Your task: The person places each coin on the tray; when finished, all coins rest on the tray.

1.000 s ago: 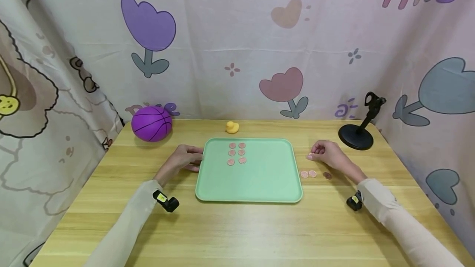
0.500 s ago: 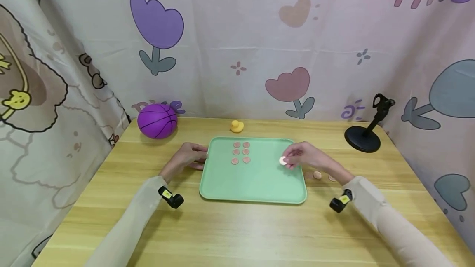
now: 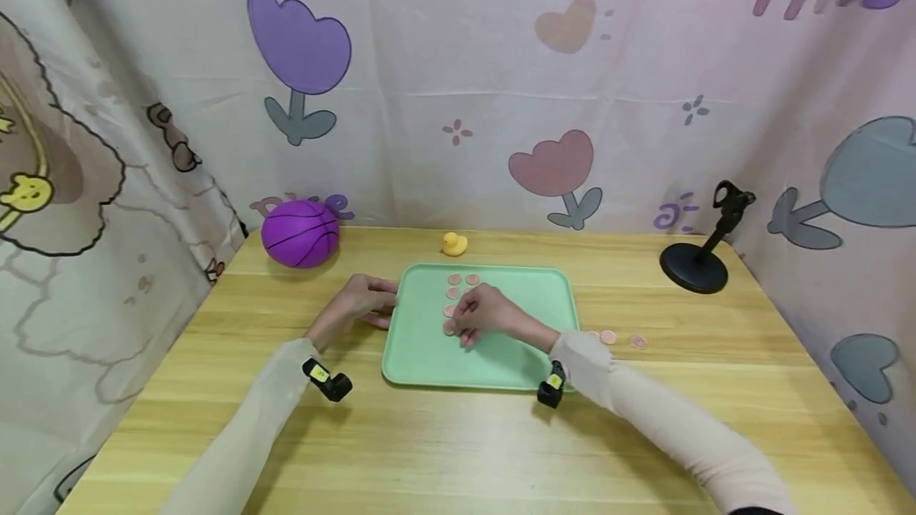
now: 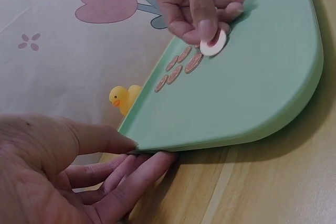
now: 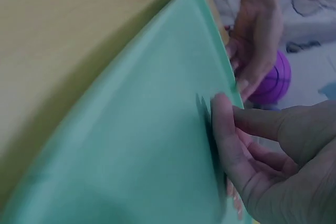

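A green tray (image 3: 429,360) lies on the table in the head view. My left hand (image 3: 362,300) pinches its left rim, thumb on top and fingers below, as the left wrist view shows. Over the tray, my right hand (image 3: 489,311) pinches a round coin (image 4: 216,49) between thumb and fingers. The coin is tilted, near the tray surface. Several copper-coloured coins (image 4: 175,74) lie in two columns beyond it; in the head view my right hand partly hides them. The right wrist view shows this hand close above the tray, its coin seen edge-on and blurred.
More coins (image 3: 607,337) lie on the table right of the tray. A yellow toy duck (image 3: 454,245) stands behind the tray. At the back are a purple ball (image 3: 300,234) on the left and a black stand (image 3: 694,267) on the right. A printed curtain borders the table.
My right hand has carried the coin leftward from the table beside the tray to the end of the left coin column. My left hand stays at the tray's left rim.
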Motion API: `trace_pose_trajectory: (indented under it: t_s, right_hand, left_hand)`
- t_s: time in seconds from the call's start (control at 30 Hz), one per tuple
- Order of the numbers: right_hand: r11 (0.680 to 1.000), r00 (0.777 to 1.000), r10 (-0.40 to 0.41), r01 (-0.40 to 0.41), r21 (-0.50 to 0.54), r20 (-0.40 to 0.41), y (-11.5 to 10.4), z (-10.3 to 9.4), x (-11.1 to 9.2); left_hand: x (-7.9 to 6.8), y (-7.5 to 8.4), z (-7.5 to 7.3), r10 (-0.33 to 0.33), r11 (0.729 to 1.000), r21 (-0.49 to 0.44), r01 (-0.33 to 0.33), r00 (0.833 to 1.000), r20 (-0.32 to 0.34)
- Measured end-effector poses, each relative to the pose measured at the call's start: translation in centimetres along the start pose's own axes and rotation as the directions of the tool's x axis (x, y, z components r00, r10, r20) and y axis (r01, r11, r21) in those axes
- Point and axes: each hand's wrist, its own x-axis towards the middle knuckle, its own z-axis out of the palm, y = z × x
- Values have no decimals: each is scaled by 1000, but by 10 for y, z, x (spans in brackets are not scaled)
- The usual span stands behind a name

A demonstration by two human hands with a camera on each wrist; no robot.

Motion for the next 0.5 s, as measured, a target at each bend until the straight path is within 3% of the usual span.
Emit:
trace_pose_trajectory:
  t_s: [0.27,0.5]
  right_hand:
    - [983,998,-39,29,-179,-53,-6,12,4]
    - [971,997,-44,29,-237,-61,-8,6,-1]
  left_hand:
    - [1,1,1,4,1000,2,-4,1000,-2]
    - [6,1,4,1,1000,-4,-1,1000,-26]
